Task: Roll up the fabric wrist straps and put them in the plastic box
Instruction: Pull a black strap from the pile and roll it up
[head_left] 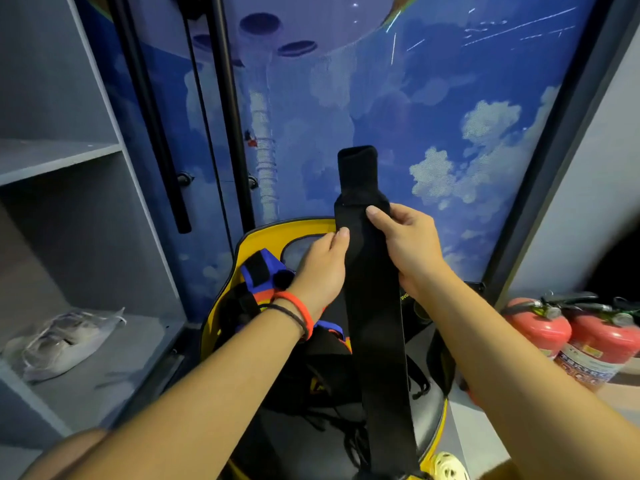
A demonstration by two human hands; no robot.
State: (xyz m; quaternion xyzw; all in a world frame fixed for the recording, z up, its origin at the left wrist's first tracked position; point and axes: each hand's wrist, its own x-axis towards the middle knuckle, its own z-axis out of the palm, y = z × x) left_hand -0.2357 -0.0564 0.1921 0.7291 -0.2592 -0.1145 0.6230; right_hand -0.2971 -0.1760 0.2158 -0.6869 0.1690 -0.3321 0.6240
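A long black fabric wrist strap hangs flat and unrolled in front of me, its narrower top end sticking up above my hands. My left hand pinches the strap's left edge with thumb and fingers. My right hand grips the right edge, thumb laid across the front. Below the hands, a blue and orange strap and more black straps lie piled on a yellow-rimmed chair. No plastic box is in view.
Grey shelves stand on the left, with a clear plastic bag on the lower one. Two red fire extinguishers sit at the right. A blue sky-printed wall panel is straight ahead, with black poles leaning at its left.
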